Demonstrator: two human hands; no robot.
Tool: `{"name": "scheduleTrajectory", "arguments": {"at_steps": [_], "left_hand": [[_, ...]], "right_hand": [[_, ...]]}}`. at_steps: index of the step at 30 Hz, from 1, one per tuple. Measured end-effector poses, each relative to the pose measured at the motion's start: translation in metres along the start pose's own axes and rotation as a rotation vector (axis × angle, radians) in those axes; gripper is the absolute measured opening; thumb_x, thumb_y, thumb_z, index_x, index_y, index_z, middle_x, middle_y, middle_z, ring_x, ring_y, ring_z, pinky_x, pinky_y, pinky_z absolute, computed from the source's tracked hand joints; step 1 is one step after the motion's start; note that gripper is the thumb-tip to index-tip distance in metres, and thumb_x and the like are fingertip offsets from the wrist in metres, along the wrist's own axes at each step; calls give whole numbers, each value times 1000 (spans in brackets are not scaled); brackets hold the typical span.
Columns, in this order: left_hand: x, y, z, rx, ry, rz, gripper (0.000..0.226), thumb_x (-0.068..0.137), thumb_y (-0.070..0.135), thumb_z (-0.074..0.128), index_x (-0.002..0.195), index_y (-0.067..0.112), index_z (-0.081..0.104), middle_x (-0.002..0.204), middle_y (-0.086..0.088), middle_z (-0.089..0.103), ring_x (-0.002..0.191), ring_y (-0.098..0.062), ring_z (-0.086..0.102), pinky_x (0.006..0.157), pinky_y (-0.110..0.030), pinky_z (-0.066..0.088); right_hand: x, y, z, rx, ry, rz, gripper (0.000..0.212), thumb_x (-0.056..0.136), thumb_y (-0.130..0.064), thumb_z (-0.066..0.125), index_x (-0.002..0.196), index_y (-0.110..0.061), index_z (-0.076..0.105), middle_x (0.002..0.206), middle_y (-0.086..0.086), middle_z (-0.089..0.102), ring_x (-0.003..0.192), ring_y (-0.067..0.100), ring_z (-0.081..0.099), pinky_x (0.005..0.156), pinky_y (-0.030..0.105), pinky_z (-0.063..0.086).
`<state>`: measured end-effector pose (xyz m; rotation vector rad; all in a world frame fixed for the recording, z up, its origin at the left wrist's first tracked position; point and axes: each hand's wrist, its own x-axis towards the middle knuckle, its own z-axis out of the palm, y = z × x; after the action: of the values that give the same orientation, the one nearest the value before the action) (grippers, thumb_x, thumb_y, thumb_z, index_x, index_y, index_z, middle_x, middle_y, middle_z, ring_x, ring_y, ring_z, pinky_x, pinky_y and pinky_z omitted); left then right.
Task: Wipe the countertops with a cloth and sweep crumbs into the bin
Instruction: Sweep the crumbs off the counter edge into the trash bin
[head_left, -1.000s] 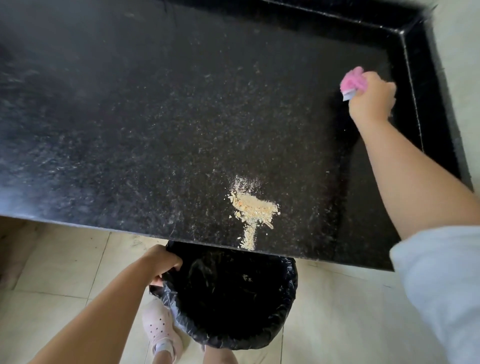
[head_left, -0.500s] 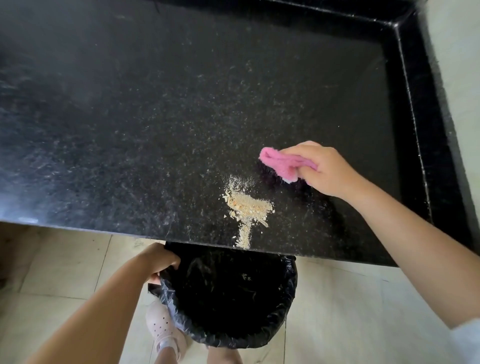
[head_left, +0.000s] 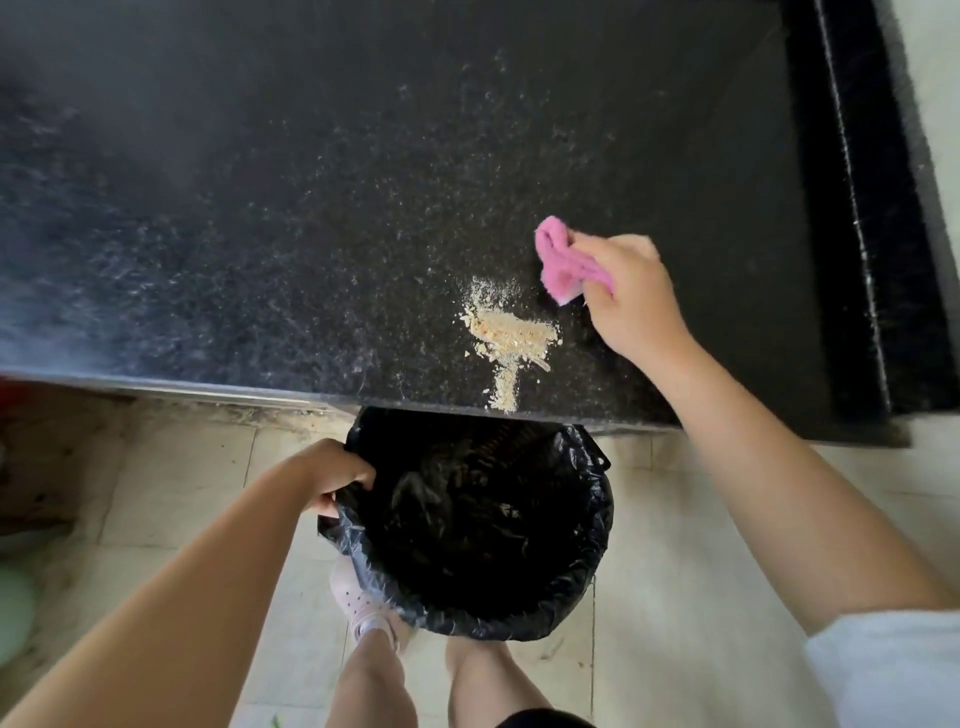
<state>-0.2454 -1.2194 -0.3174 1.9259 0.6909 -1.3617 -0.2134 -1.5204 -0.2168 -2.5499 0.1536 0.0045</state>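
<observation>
Right hand (head_left: 631, 296) has a bunched pink cloth (head_left: 563, 262) gripped in curled fingers, with the cloth sticking out past the knuckles toward the left. The cloth sits low over the black speckled stone countertop (head_left: 311, 208); can't tell if it's actually touching the surface.

Pile of pale tan crumbs (head_left: 511, 332) lies on the countertop just left of and below the cloth, near but apart from it. A thin trail runs from the pile down to the front edge of the counter, ending right above the bin. Fine light specks are scattered across much of the surface beyond the pile.

Round bin lined with a black plastic bag (head_left: 571, 597) sits below the counter edge, its mouth directly under the crumb trail. Some light bits are visible inside the liner. Left hand (head_left: 332, 475) grips the bin's left rim, fingers curled over the bag edge, thumb side hidden.

Raised black stone lip (head_left: 852, 208) runs along the counter's right side, well apart from the right hand.

Pale tiled floor (head_left: 675, 571) under everything. Person's bare legs are below the bin, with a light pink perforated clog (head_left: 358, 603) partly hidden by the bin's lower left side. White sleeve (head_left: 893, 670) on the right arm, at the bottom right corner.
</observation>
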Motion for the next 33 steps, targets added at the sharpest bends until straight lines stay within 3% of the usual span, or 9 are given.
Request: {"name": "scheduleTrajectory", "arguments": {"at_steps": [2,6,11,15,18,20,25,28,33], "left_hand": [[-4,-3,-3,-5,-27,-3,15,71,-8,58,85,-7,56,91,-24,56,96,-44,60,87,-49,49],[-10,-9,-2,-33,-35,-4,16,70,-10,56,85,-8,55,91,-26,56,97,-45,60,87,-54,48],[-14,-9,4,-55,-37,5,9,78,-12,52,84,-5,53,94,-25,56,78,-36,61,69,-43,56],[-13,-13,4,-79,-37,4,8,78,-11,51,83,-5,53,94,-24,54,82,-35,58,84,-47,51],[-10,-16,5,-74,-40,15,18,76,-8,55,93,-7,55,98,-26,57,86,-35,61,87,-48,50],[-12,-18,8,-84,-41,21,15,76,-7,55,90,-5,55,96,-23,56,85,-34,60,88,-47,50],[-21,-21,14,-136,-11,22,8,76,-5,56,81,0,53,101,-23,56,97,-36,60,88,-46,50],[-25,-24,15,-151,-9,14,9,76,-5,57,81,1,53,105,-22,56,103,-36,59,89,-45,50],[-30,-28,18,-172,-22,22,10,78,-8,53,76,1,51,91,-18,52,83,-29,56,84,-42,51]], "right_hand": [[-28,-19,-1,56,15,-48,43,83,6,43,122,-8,55,98,6,53,96,18,44,75,19,28],[-4,-24,-17,4,147,-22,35,84,5,42,115,-3,57,100,18,60,89,20,44,64,16,22],[13,-18,-2,-58,41,53,41,86,3,38,123,-7,53,111,22,56,111,30,43,77,19,28],[-39,-35,10,33,-52,-35,42,85,6,41,123,-7,54,110,15,56,109,24,44,83,19,31],[-42,-33,2,31,-1,-35,42,83,8,43,120,-7,56,108,13,56,101,20,47,79,20,30],[-30,-24,-3,-7,51,19,41,82,8,42,118,-6,56,111,19,55,108,27,47,76,16,27],[-40,-31,4,4,-85,-18,43,83,8,43,122,-7,54,116,20,52,116,30,43,89,21,30],[-59,-40,11,-2,-137,-88,43,81,9,46,121,-5,55,112,22,52,112,32,46,87,22,31],[-84,-40,14,16,-201,-156,47,77,9,44,120,-5,56,105,23,54,104,26,47,85,24,34]]}}
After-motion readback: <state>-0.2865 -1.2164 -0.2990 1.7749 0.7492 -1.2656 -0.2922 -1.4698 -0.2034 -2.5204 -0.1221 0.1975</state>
